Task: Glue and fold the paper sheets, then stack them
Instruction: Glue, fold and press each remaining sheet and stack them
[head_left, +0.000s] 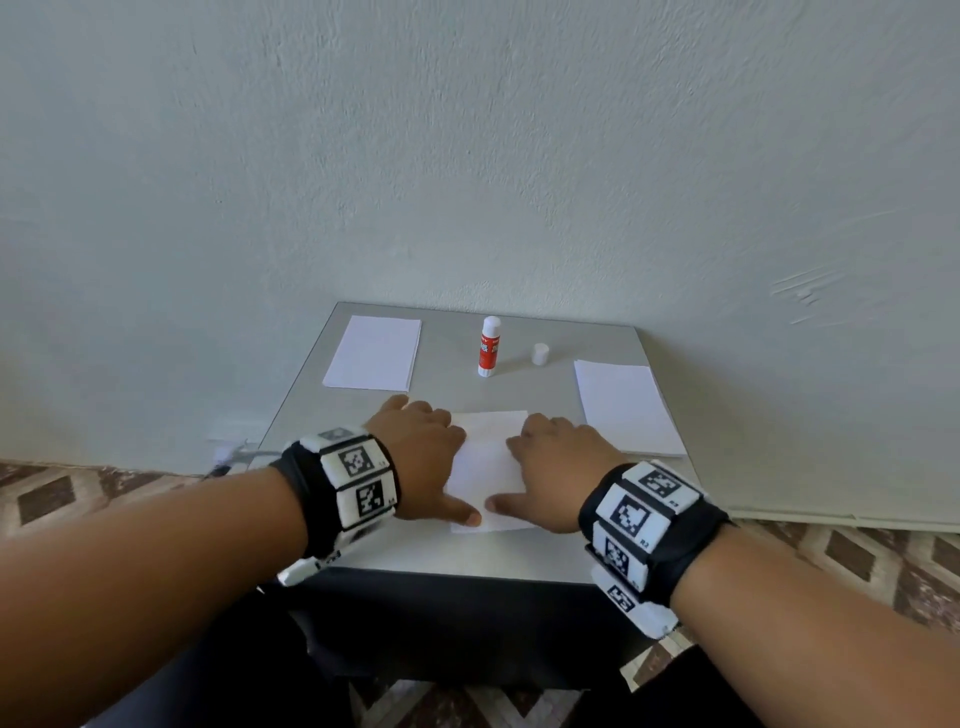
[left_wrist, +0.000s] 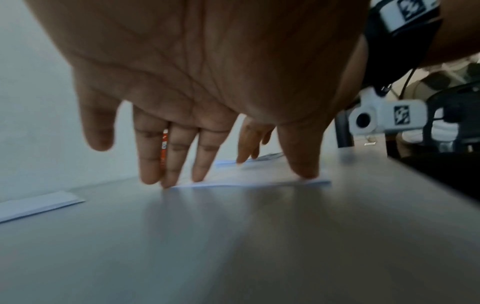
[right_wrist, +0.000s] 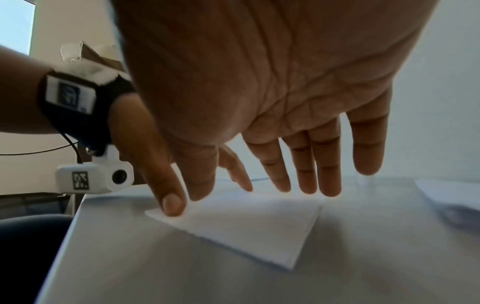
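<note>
Your left hand (head_left: 421, 457) and right hand (head_left: 556, 467), fingers straight, press folded sheet (head_left: 485, 467) at tabletop (head_left: 467, 556) front | uncapped glue (head_left: 489, 346), cap (head_left: 540, 354) behind | stacks: left (head_left: 373, 352), right (head_left: 626, 408)

I see a grey surface (head_left: 467, 558) carrying a folded sheet (head_left: 485, 467) in front, paper stacks left (head_left: 373, 352) and right (head_left: 626, 408), an upright glue stick (head_left: 489, 347), its cap (head_left: 540, 354) beside.

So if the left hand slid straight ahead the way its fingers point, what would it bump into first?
Probably the glue stick. The left hand rests on the folded paper, its fingers pointing toward the wall and a bit right. The stick stands upright roughly on that line, though depth is hard to judge, so it might just miss.
</note>
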